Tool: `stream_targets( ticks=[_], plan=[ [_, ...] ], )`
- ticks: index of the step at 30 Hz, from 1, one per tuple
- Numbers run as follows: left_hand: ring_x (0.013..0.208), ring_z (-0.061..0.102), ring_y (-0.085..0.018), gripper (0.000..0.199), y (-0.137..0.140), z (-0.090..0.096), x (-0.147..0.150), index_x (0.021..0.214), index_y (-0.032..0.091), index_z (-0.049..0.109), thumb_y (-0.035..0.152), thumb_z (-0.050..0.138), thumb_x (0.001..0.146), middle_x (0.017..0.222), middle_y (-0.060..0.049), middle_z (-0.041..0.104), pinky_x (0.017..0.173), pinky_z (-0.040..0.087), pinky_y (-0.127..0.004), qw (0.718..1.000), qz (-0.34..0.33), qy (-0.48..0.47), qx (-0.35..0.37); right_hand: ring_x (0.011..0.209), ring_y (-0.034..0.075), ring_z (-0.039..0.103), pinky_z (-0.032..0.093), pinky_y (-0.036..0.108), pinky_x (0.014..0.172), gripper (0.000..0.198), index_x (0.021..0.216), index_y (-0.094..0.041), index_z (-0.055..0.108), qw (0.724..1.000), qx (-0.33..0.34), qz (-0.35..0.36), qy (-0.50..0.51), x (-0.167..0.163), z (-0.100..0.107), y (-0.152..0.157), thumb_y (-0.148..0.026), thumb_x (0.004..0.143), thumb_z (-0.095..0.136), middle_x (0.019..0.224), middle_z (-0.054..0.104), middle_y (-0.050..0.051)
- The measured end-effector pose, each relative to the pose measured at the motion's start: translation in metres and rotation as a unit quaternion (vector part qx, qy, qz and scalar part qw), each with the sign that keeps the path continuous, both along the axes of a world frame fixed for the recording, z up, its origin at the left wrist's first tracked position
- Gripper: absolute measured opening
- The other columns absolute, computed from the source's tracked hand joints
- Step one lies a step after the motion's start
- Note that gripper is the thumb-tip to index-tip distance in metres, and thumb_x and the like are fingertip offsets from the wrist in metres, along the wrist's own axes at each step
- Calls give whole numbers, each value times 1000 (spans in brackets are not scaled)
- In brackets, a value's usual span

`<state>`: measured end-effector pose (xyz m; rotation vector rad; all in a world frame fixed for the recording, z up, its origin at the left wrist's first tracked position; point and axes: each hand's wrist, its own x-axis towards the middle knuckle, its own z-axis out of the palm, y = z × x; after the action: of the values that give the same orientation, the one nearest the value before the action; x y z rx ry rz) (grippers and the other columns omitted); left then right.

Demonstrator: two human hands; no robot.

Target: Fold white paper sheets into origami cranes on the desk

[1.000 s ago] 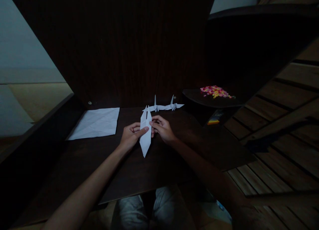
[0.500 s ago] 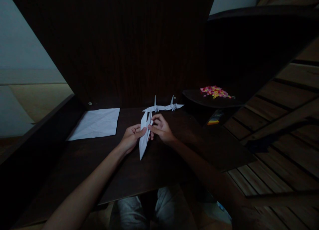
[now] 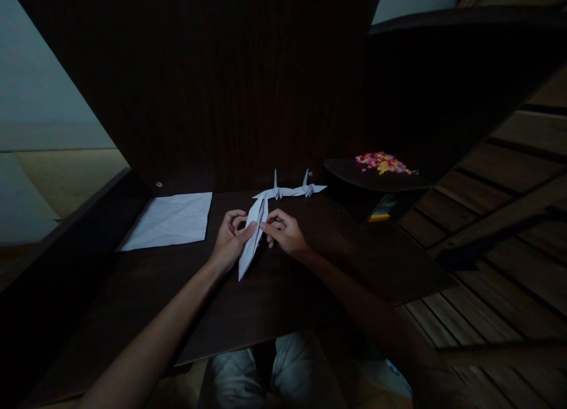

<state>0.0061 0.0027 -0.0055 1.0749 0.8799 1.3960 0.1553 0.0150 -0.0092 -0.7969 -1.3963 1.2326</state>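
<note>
A folded white sheet of paper (image 3: 248,251), long and pointed at its near end, is held above the dark desk. My left hand (image 3: 231,238) pinches its left side, thumb on top. My right hand (image 3: 284,232) grips the right edge, thumb near the centre crease; its other fingers curl behind and are partly hidden. The far tip of the folded paper overlaps two white origami cranes (image 3: 290,192) that stand near the desk's back panel. Left of my hands lies a creased white paper sheet (image 3: 170,221), spread flat.
On a small dark corner shelf (image 3: 349,176) at the right sits a pile of pink, red and yellow small pieces (image 3: 381,162). Beneath it is a yellow-edged item (image 3: 380,216). A dark side board (image 3: 66,226) bounds the desk on the left.
The folded paper has tilted, its near point swinging left, and the split at its far end has narrowed. My left hand has shifted slightly left; both hands keep hold of the paper.
</note>
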Motion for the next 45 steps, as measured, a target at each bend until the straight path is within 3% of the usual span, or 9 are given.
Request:
stream_targets(
  ticks=[4,8,10,15,21,28,32,37,45],
  plan=[
    [62,61,-15,36,1,-2,-2,88,17,62,43,75,67,79,-2,66,56,48,-26,992,15,120,34,45,9,54,49,20,37,34,76,-20,50,1000,1,-5,6,0,-2,2,-45,68,72,59,53,-6],
    [87,62,-20,27,2,-1,-3,84,18,70,44,66,77,92,-6,66,78,48,-31,960,87,226,143,46,9,56,52,22,39,36,71,-20,48,1000,3,-19,13,-1,-2,2,-46,67,73,61,54,-6],
    [92,61,-21,26,1,1,-4,83,18,72,43,63,79,94,-6,66,84,47,-33,952,82,247,158,47,9,57,52,22,40,37,70,-20,49,1000,4,-24,17,-2,-1,2,-45,65,75,61,54,-6],
    [86,64,-22,28,-6,10,-3,89,17,72,40,71,72,91,-6,71,80,48,-32,969,18,222,109,47,10,57,52,23,42,34,70,-19,53,998,16,-51,24,-1,2,0,-44,64,76,58,55,-5],
    [72,64,-20,26,-7,14,-2,84,16,72,37,73,69,79,-4,72,66,50,-29,985,33,156,66,50,10,53,46,23,41,27,73,-20,58,997,34,-68,11,0,5,-2,-41,68,73,61,55,-3],
    [69,65,-17,38,-3,4,0,101,17,61,37,73,70,74,-2,69,64,49,-26,992,44,101,59,78,15,54,47,23,55,24,72,-20,60,992,82,-72,-57,3,4,-2,-37,65,75,89,51,2],
    [62,62,-13,39,-2,0,1,96,20,53,36,75,69,68,3,64,59,47,-23,994,62,69,54,73,15,52,44,26,64,23,63,-19,57,991,83,-56,-85,3,-1,5,-37,74,66,73,52,0],
    [72,60,-15,26,-5,4,2,62,16,61,37,68,76,74,-3,64,69,46,-25,974,66,184,111,69,14,52,42,27,66,22,63,-19,59,996,55,-55,-51,3,-4,12,-38,71,67,67,54,-1],
    [82,61,-18,16,-9,8,2,72,18,71,34,70,73,86,-5,67,74,46,-28,966,50,222,126,73,16,55,43,29,69,20,66,-20,62,987,95,-117,-54,4,-1,9,-38,73,66,73,58,1]
  ],
)
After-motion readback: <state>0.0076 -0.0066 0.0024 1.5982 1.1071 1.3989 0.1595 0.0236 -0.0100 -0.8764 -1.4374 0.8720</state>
